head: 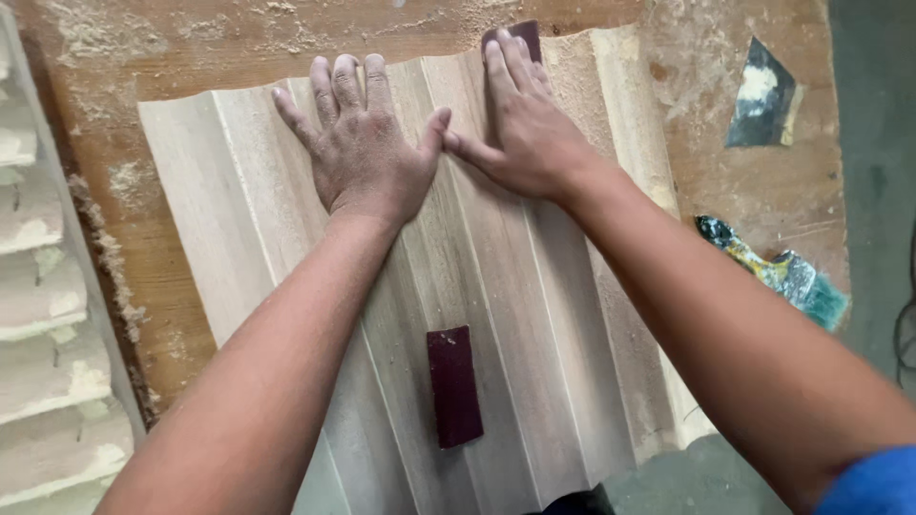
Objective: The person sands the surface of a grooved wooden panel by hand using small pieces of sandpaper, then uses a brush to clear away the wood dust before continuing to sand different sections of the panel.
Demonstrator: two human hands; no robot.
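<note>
Head camera looks straight down on a fluted wooden panel (pixel 496 315) that lies on a dusty workbench (pixel 143 57) and fills the middle of the frame. Left hand (pixel 361 143) lies flat and open on the upper part of the panel, fingers spread and palm down, gripping nothing; it appears placed so to pin the panel against sliding. Right hand (pixel 525 129), upper centre, is also flat, its fingers pressed on a dark maroon piece of sandpaper (pixel 520 33) whose end peeks out past the fingertips at the panel's far edge; the flat press seems meant to keep the abrasive seated in a groove. The two thumbs touch between the hands.

A second maroon sandpaper strip (pixel 453 386) rests loose in a groove in the lower centre, lying along the flute, well apart from both hands. Sawdust is scattered over the bench at the top. At the right of the frame lie a worn scrap of sandpaper (pixel 761 95) and, lower, a paint-stained putty knife (pixel 778 272). More ridged pale moulding (pixel 38 315) stands along the left edge.
</note>
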